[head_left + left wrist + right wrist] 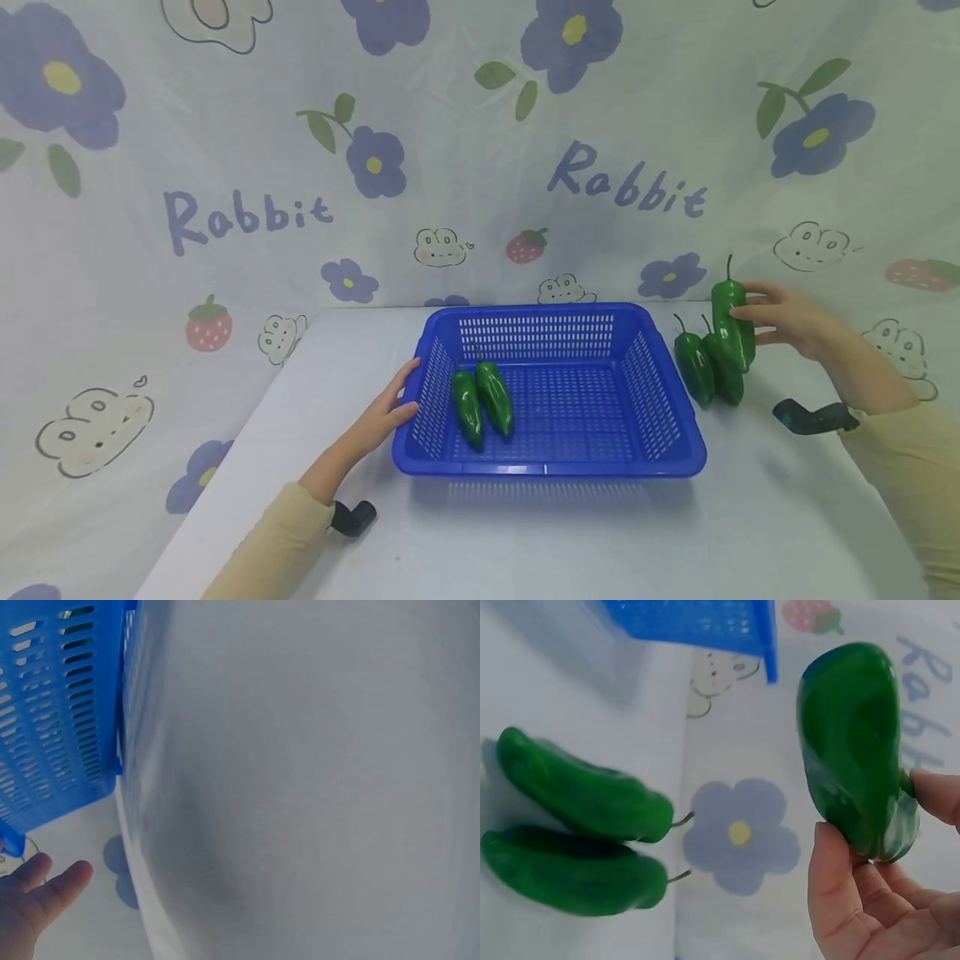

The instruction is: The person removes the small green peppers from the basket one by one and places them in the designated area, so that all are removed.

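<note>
My right hand (787, 321) pinches a green pepper (731, 327) near its stem end and holds it raised at the right of the basket. Below it, two more green peppers (585, 784) lie side by side on the table, stems pointing to the back. At the left side of the blue plastic basket (547, 469), my left hand (386, 410) has its fingers extended at the rim. Inside the basket, towards its left wall, are two green peppers (494, 398). The left wrist view shows only some fingers (64, 889) near the basket wall.
A white table (525, 550) bears the basket and the loose peppers. Behind it hangs a pale cloth (450, 192) printed with flowers, strawberries and rabbits. Dark wrist-worn devices (813, 417) sit at both sleeve cuffs.
</note>
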The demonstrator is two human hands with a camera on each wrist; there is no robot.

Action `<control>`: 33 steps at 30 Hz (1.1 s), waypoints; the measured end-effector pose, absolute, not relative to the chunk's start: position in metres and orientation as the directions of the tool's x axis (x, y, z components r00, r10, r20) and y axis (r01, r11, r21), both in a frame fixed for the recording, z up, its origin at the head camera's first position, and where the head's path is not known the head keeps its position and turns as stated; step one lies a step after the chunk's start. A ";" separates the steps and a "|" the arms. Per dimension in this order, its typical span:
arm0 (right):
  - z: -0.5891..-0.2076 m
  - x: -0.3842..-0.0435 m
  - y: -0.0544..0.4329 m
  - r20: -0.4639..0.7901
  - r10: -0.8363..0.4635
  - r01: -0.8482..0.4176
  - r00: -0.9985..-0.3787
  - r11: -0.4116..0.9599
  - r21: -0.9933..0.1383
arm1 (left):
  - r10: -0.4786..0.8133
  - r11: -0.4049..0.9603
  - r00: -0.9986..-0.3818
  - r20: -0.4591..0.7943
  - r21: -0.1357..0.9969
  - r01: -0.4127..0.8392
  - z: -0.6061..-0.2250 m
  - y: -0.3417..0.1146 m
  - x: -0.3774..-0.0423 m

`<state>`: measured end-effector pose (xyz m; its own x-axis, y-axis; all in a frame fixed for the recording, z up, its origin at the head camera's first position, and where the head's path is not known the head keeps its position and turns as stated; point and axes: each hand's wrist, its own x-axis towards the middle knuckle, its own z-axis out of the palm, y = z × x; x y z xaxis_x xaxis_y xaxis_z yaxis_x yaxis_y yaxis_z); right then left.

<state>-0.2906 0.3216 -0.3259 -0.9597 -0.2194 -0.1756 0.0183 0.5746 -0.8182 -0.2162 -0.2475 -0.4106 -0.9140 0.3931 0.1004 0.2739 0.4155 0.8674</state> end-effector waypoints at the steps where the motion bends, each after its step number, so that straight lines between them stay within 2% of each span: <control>1: -0.328 -0.291 0.324 -0.175 -0.214 0.019 -0.961 0.581 -0.814 | 0.393 0.416 -0.914 0.101 0.867 0.274 -0.410 -0.247 -0.216; 20: -0.374 -0.295 0.356 -0.133 -0.103 0.029 -0.986 0.675 -0.737 | 0.395 0.414 -0.914 0.095 0.869 0.269 -0.410 -0.247 -0.215; 33: -0.399 -0.301 0.358 -0.191 -0.074 0.088 -0.979 0.692 -0.717 | 0.403 0.411 -0.909 0.108 0.866 0.285 -0.411 -0.247 -0.217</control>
<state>-0.3007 0.3584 -0.3989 -0.9787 -0.0741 -0.1913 0.0876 0.6920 -0.7165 -0.2166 -0.2473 -0.4115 -0.9089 0.4028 0.1077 0.2849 0.4114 0.8658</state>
